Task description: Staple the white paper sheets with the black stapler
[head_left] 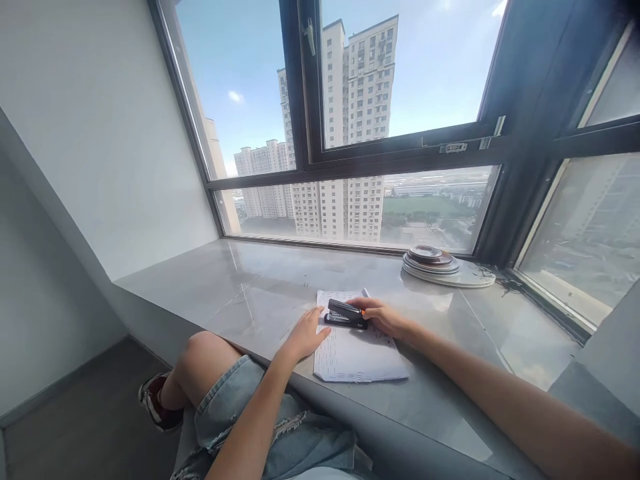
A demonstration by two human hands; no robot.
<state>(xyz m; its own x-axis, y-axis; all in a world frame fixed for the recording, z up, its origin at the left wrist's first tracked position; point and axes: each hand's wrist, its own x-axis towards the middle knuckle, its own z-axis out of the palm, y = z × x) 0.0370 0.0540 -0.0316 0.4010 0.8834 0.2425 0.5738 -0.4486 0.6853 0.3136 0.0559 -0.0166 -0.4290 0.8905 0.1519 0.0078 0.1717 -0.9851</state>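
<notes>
A black stapler point(345, 316) lies over a stack of white paper sheets point(357, 353), its jaw end pointing left. My right hand point(381, 315) grips the stapler's rear end from the right; a small orange spot shows by the fingers. My left hand point(306, 335) rests at the left edge of the sheets, fingers stretched out and thumb apart, close to the stapler's front. Rows of small handwriting run down the left side of the top sheet. Whether the left fingertips touch the stapler, I cannot tell.
Several stacked plates point(431, 262) stand on a pale round board point(473, 275) at the back right of the glossy grey windowsill point(270, 280). Dark window frames point(350, 165) rise behind it. My bent knee point(207, 360) is against the sill's front edge at left.
</notes>
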